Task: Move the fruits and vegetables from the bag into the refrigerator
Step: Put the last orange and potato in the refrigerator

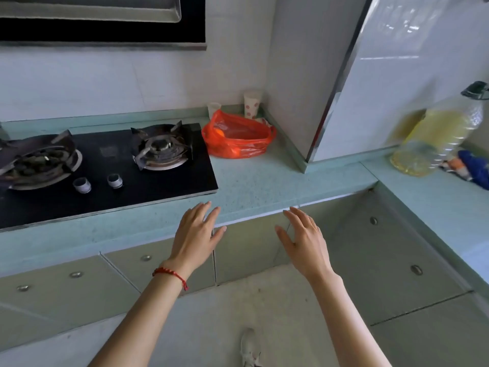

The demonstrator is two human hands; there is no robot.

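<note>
A red-orange plastic bag (pixel 239 136) lies on the pale green counter (pixel 264 181) in the back corner, right of the stove. An orange fruit (pixel 219 133) shows through its open top; other contents are hidden. My left hand (pixel 197 234) hovers over the counter's front edge with fingers straight and spread, holding nothing. My right hand (pixel 301 239) is beside it in front of the cabinets, also flat and empty. Both hands are well short of the bag. No refrigerator is visible.
A black two-burner gas stove (pixel 105 160) fills the counter's left. Two cups (pixel 251 103) stand behind the bag. A large oil bottle (pixel 436 139) and a blue cloth (pixel 473 168) sit on the right counter. A tiled pillar (pixel 397 75) rises between. Cabinet doors (pixel 370 247) are below.
</note>
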